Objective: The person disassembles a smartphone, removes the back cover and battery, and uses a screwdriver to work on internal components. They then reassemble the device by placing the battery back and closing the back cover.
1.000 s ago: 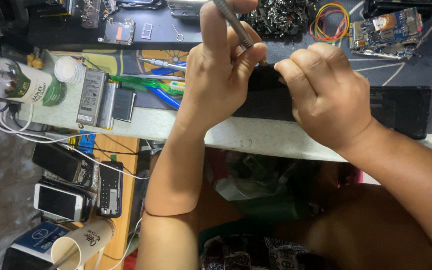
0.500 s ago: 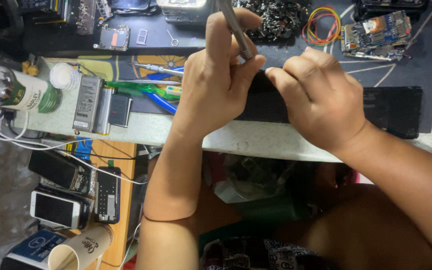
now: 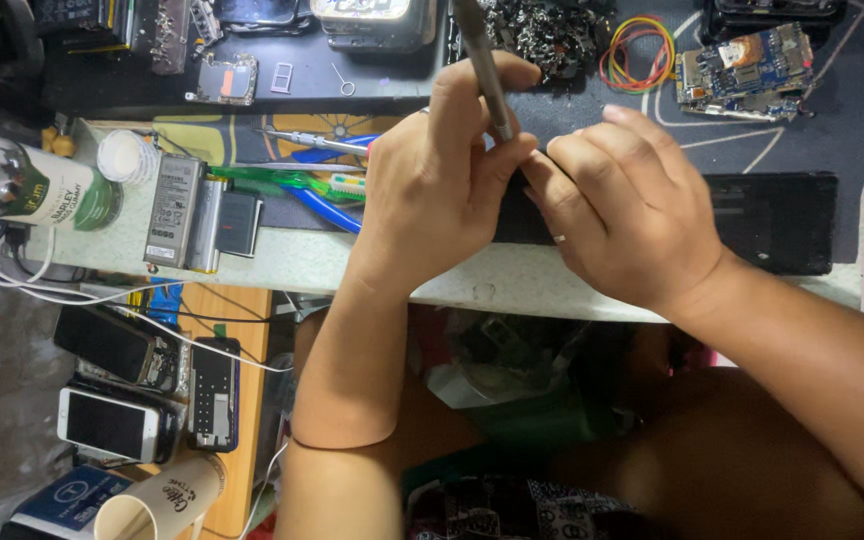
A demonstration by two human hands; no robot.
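My left hand (image 3: 437, 190) grips a slim grey metal tool (image 3: 482, 60), held upright with its tip down at the edge of a flat black device (image 3: 772, 220) lying on the bench. My right hand (image 3: 632, 220) presses on that device from above, fingers curled at its left end beside the tool tip. Both hands cover the device's left half; only its right part shows. A ring is on one right finger.
A phone battery (image 3: 174, 212) and small black part (image 3: 240, 222) lie left of the hands, beside a green bottle (image 3: 27, 185). Blue-handled tool (image 3: 327, 205), rubber bands (image 3: 637, 50), circuit board (image 3: 747, 65) at back. Phones (image 3: 112, 425) and a paper cup (image 3: 157, 500) sit lower left.
The view has shifted slightly. Both hands stay on the black device, with the tool still upright in my left hand; my right fingers have spread a little further over the device's left end.
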